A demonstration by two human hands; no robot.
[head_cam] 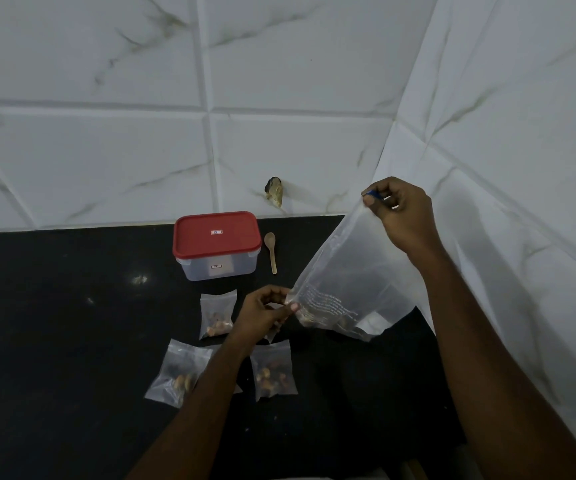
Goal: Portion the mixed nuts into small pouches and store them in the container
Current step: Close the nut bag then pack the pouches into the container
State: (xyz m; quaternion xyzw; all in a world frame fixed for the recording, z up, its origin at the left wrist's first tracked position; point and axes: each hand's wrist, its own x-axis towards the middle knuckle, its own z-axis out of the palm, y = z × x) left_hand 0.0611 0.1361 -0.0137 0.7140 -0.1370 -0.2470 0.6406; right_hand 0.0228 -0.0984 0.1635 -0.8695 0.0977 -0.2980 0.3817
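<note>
Clear plastic fills the right of your view: the large bag (352,289) hangs tilted above the black counter (54,323), stretched between your 2 hands. Your right hand (402,216) is raised near the tiled wall (106,150) and pinches the bag's top corner between thumb and curled fingers, right by a small blue tab (371,194) on its edge. Your left hand (265,315) is lower, over the middle of the counter, thumb and fingertips pinching the bag's lower left edge. A few nuts (309,318) sit in the bag's lowest corner, just beside your left thumb; the rest of it is see-through, with faint white print on the side. Flat on the counter lie 3 small pouches (218,318), each with a little heap of nuts inside: 1 just left of your left hand, another pouch (177,372) left of your forearm, and 1 more pouch (273,374) right of it. Whether more lies under the forearm, you cannot tell. The container (218,268) stands at the back of the counter, close to the wall, its red lid (215,233) on, well apart from the bag. A wooden spoon (271,251) lies just beside it on its right, bowl toward the wall.
</note>
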